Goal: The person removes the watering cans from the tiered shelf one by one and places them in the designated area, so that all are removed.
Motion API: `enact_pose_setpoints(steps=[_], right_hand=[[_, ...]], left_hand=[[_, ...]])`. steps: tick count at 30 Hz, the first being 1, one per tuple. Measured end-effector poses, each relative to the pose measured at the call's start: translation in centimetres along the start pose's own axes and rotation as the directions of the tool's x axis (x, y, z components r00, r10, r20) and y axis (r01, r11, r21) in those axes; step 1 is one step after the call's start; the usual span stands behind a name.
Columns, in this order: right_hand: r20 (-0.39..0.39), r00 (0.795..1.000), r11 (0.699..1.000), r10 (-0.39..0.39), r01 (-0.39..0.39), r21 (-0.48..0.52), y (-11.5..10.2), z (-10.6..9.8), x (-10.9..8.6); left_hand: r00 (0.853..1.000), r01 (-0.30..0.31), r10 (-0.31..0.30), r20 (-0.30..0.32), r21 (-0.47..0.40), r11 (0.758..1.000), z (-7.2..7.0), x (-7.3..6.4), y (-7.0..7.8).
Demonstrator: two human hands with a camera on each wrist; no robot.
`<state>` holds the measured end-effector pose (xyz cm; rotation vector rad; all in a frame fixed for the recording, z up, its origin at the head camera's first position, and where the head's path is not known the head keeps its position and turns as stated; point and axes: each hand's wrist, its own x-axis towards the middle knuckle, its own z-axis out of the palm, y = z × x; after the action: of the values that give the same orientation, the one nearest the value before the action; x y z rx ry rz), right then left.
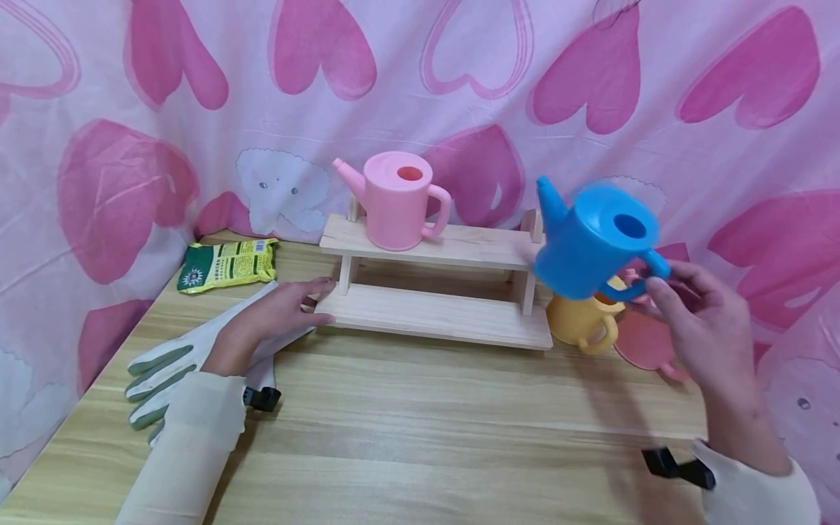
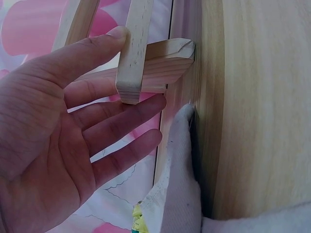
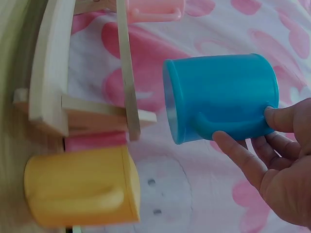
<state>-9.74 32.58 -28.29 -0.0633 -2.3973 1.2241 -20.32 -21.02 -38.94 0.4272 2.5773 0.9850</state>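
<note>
A blue watering can [image 1: 593, 237] hangs in the air at the right end of a two-tier wooden shelf [image 1: 426, 313]. My right hand [image 1: 712, 328] pinches its handle between thumb and fingers, and the can tilts slightly. On the upper tier stands a pink watering can [image 1: 397, 204], spout to the left. My left hand [image 1: 272, 317] holds the left end of the lower tier; in the left wrist view the thumb lies on one side of a board [image 2: 133, 53] and the fingers reach behind it.
Below the blue can stand a yellow watering can [image 1: 577, 321] and, partly hidden, a coral-pink one [image 1: 646, 339]. White-and-green gloves [image 1: 177, 364] lie under the left forearm. A green-and-yellow packet [image 1: 230, 265] rests at the table's back left. A heart-patterned curtain [image 1: 315, 44] hangs behind.
</note>
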Motion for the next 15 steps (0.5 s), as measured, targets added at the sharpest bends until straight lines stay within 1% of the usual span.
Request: enact_pose_setpoints(steps=[1, 2, 4, 6, 7, 8, 9, 10, 11, 13, 14, 15], right_hand=[[-0.022, 1.000, 1.000, 0.006, -0.007, -0.018, 0.3, -0.5, -0.5], [-0.039, 0.999, 1.000, 0.011, -0.011, -0.007, 0.6, -1.0, -1.0], [-0.073, 0.997, 0.999, 0.027, -0.023, 0.048, 1.3, -2.1, -2.1], [-0.084, 0.996, 0.980, 0.032, -0.015, 0.200, 2.1, -3.2, -3.1], [-0.078, 0.996, 0.953, 0.033, -0.008, 0.304, 2.5, -3.7, -3.6], [-0.076, 0.996, 0.916, 0.041, -0.007, 0.401, 2.9, -4.1, -4.0], [-0.085, 0.995, 0.885, 0.053, -0.007, 0.465, 3.4, -4.6, -4.6], [-0.092, 0.994, 0.860, 0.057, -0.002, 0.510, 3.8, -4.9, -5.1], [-0.098, 0.994, 0.829, 0.058, 0.007, 0.559, 4.2, -5.3, -5.6], [-0.119, 0.990, 0.817, 0.070, 0.012, 0.577, 5.1, -6.0, -6.6], [-0.143, 0.985, 0.825, 0.092, 0.005, 0.564, 5.5, -6.2, -7.0], [-0.161, 0.980, 0.841, 0.117, -0.011, 0.541, 5.9, -6.5, -7.5]], left_hand=[[1.000, 0.006, -0.006, -0.003, 0.004, 1.000, 0.0, 0.0, 0.0], [1.000, 0.011, -0.011, -0.007, 0.009, 1.000, 0.0, 0.0, 0.0], [1.000, 0.006, -0.006, -0.009, 0.018, 1.000, 0.1, 0.0, 0.1], [1.000, 0.013, -0.013, -0.012, 0.020, 1.000, 0.1, 0.1, 0.1], [1.000, 0.012, -0.012, -0.011, 0.019, 1.000, 0.1, 0.1, 0.1], [1.000, 0.011, -0.011, -0.011, 0.017, 1.000, 0.1, 0.0, 0.1], [1.000, 0.008, -0.007, -0.010, 0.017, 1.000, 0.0, 0.0, 0.1], [1.000, 0.009, -0.009, -0.010, 0.016, 1.000, 0.0, 0.0, 0.1], [1.000, 0.010, -0.010, -0.011, 0.016, 1.000, 0.0, -0.1, 0.1], [1.000, 0.008, -0.008, -0.010, 0.019, 1.000, 0.0, -0.1, 0.2], [1.000, 0.009, -0.009, -0.009, 0.021, 1.000, 0.0, -0.1, 0.3], [1.000, 0.011, -0.011, -0.008, 0.025, 1.000, 0.0, -0.1, 0.3]])
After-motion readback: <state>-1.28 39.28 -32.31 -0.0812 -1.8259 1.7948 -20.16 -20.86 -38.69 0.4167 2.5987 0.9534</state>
